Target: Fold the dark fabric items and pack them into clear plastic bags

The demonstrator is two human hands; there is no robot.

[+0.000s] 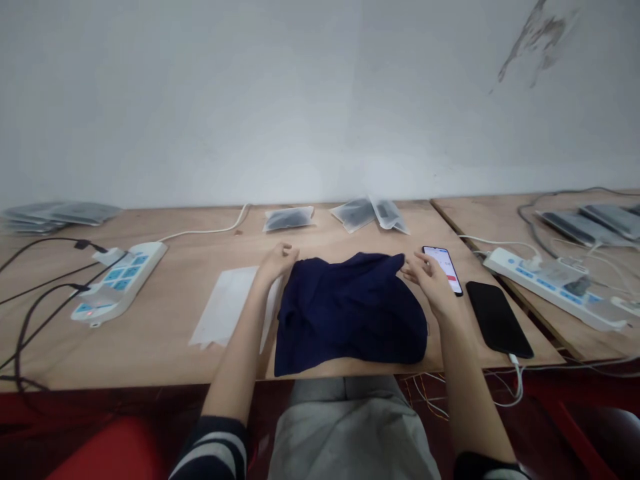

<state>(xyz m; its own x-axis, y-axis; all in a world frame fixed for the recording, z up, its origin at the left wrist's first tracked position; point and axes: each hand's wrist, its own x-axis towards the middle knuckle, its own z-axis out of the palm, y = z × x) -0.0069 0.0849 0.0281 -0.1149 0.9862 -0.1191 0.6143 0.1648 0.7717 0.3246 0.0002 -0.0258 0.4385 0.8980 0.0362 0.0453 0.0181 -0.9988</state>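
While pinching the far right corner of navy cloth (350, 313) between curled thumb and fingers of right hand (425, 272), holds left hand (276, 261) partly closed at the far left corner; cannot tell whether gripping fabric there. Has the cloth spread near the front edge of a pale wooden table (170, 297), between both forearms (237, 353), soft, matte and rumpled, rounded at the lower right. Crosses flat white sheets (223, 307) with the left one. Beyond the cloth, finds translucent frosted pouches (289, 219) holding dark, flattish contents, too hazy to identify, with a pouch stack (83, 213) at far left and further pouches (580, 230) at far right. Beside the right hand, has a slim lit phone (443, 267) and a black phone (500, 319) with white cable (517, 380) attached. Farther out, takes in a white power strip (127, 280) at left and another strip (545, 283) at right, then faces a smooth pale wall (300, 100) with a brown scuffed patch (540, 43).
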